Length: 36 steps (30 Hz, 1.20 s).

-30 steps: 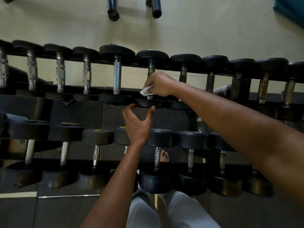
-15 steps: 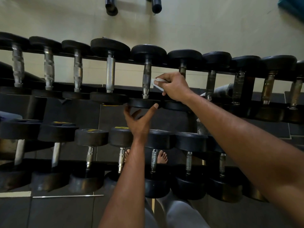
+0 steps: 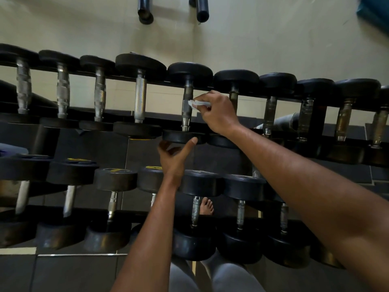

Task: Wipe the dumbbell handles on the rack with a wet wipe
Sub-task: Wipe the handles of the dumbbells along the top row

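A two-tier rack (image 3: 294,98) carries rows of black dumbbells with steel handles. My right hand (image 3: 216,114) pinches a crumpled white wet wipe (image 3: 196,103) and holds it against the right side of one upper-row handle (image 3: 187,106). My left hand (image 3: 175,157) sits just below that dumbbell's near black head (image 3: 183,137), fingers spread, with the thumb tip touching its front edge.
More upper-row dumbbells stretch left (image 3: 140,100) and right (image 3: 269,114) of the wiped one. The lower row (image 3: 200,184) lies under my arms. Two dark bar ends (image 3: 202,9) hang on the pale wall. My bare foot (image 3: 207,207) shows through the rack.
My right hand lifted off the handle with the wipe, then came back against the same handle's right side, higher up. My left hand rose slightly to the dumbbell's near head.
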{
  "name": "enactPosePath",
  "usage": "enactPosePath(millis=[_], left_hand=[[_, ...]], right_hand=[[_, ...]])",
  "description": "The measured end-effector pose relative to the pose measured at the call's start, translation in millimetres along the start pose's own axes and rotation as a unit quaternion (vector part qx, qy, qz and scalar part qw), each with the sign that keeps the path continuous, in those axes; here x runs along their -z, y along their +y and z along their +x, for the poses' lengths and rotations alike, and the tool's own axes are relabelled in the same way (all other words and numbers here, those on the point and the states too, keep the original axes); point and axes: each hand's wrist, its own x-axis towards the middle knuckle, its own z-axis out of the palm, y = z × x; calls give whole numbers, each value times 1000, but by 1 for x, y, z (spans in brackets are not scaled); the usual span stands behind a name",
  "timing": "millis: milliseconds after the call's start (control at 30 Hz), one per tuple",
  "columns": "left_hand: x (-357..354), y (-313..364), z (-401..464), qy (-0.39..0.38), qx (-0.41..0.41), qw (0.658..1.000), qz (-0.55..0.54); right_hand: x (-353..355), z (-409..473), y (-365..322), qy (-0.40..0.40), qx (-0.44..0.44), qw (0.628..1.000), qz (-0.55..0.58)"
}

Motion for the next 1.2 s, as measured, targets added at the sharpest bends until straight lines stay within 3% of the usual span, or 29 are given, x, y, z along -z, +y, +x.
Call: enactPosePath(millis=[233, 367, 467, 567, 767, 967, 1200], left_hand=[[12, 8, 10, 4, 31, 998, 49], [8, 11, -16, 36, 18, 992, 118], [15, 21, -37, 91, -156, 959, 218], [25, 37, -31, 69, -282, 914, 284], [32, 47, -24, 39, -256, 913, 314], [33, 52, -23, 28, -229, 921, 314], [38, 57, -20, 7, -230, 918, 323]], right_hand=[[-2, 12, -7, 91, 55, 993, -43], [-2, 21, -17, 124, 33, 991, -29], [-6, 26, -21, 131, 0, 991, -4], [-8, 28, -20, 127, -26, 991, 8], [-9, 17, -17, 60, -19, 998, 4], [-16, -15, -17, -76, -13, 997, -6], [-9, -23, -8, -129, -97, 987, 27]])
